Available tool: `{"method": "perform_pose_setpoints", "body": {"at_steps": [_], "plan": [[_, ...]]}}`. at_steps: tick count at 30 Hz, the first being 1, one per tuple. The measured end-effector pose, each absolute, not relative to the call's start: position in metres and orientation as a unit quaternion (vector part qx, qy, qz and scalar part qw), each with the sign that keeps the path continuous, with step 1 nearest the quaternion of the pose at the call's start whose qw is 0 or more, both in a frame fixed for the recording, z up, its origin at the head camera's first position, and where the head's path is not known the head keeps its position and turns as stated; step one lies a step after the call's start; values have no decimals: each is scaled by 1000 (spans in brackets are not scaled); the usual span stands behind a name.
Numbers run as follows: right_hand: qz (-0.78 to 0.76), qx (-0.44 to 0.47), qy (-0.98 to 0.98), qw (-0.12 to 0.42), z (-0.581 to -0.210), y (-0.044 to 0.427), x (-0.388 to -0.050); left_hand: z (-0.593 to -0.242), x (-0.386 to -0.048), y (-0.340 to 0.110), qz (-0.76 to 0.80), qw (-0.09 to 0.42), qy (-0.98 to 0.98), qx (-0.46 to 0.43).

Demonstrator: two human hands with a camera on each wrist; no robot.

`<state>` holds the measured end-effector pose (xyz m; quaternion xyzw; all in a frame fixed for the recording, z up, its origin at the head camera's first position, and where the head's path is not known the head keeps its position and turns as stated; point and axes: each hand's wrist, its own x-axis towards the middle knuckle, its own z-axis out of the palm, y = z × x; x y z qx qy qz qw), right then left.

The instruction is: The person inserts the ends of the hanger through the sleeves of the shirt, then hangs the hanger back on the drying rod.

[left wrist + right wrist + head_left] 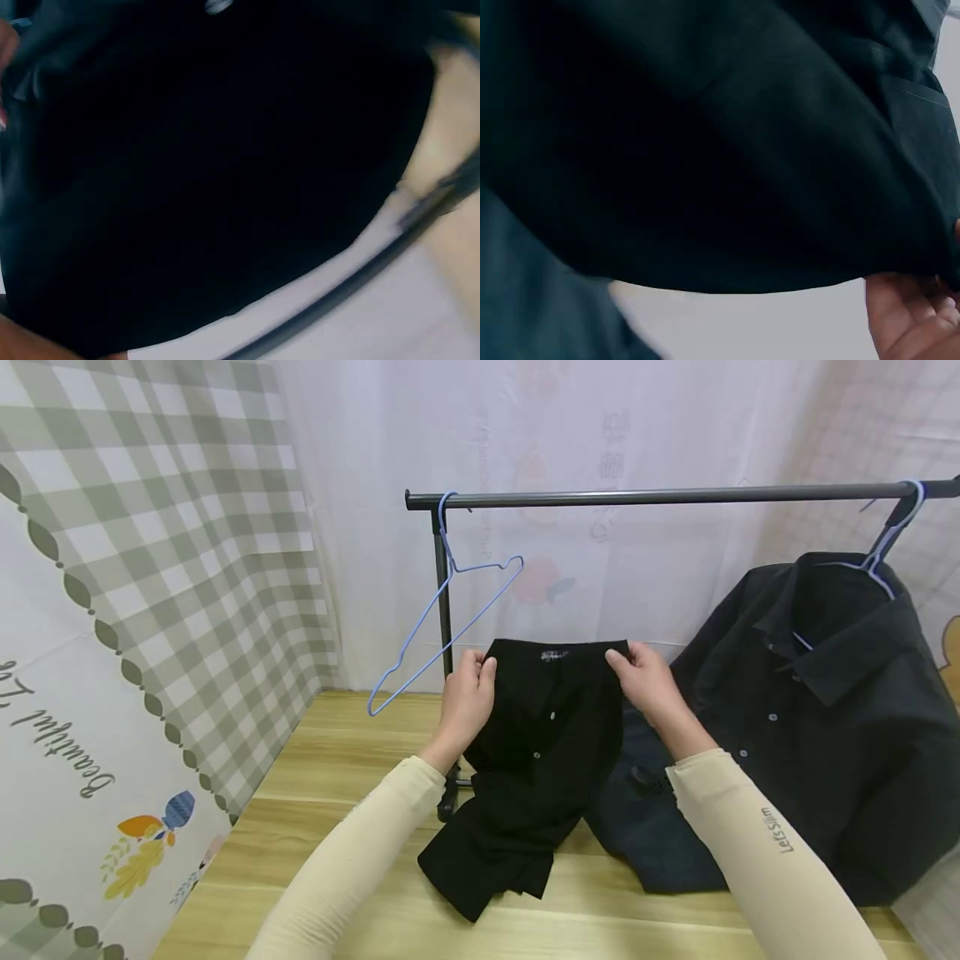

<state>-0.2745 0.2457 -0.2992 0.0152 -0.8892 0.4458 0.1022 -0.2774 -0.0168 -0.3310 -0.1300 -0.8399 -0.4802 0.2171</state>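
Note:
Both hands hold a black buttoned garment [551, 727] by its top edge, stretched between them above the wooden table. A pale printed label shows inside the middle of that edge, with small light buttons below. The left hand [468, 689] pinches the left corner. The right hand [643, 672] pinches the right corner, thumb in front. Dark cloth fills both wrist views; in the right wrist view, the right hand's fingers [907, 311] grip its lower edge. Beside the left hand, an empty blue hanger [405, 647] hangs from the rail.
A dark metal clothes rail [652, 497] spans the back. On its right end hangs a black collared shirt [840, 752] on another blue hanger [879, 560]. Dark navy cloth [660, 852] lies beside it on the wooden table [300, 860]. A checked curtain [240, 527] borders the left.

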Motion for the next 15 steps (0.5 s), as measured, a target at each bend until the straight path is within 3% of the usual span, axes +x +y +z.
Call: {"method": "perform_pose_setpoints", "body": {"at_steps": [4,7,15], "plan": [[392,3,-919,51,-338,246,-277,-366,-290,-25,-507,121,-847,-103],[383,-2,-921,68,-360,244,-276,-384,-297,-31,-519,87,-844,-104],[406,34,-908,97,-370,242,-275,-385,-296,-42,-531,137,-828,-114]]}}
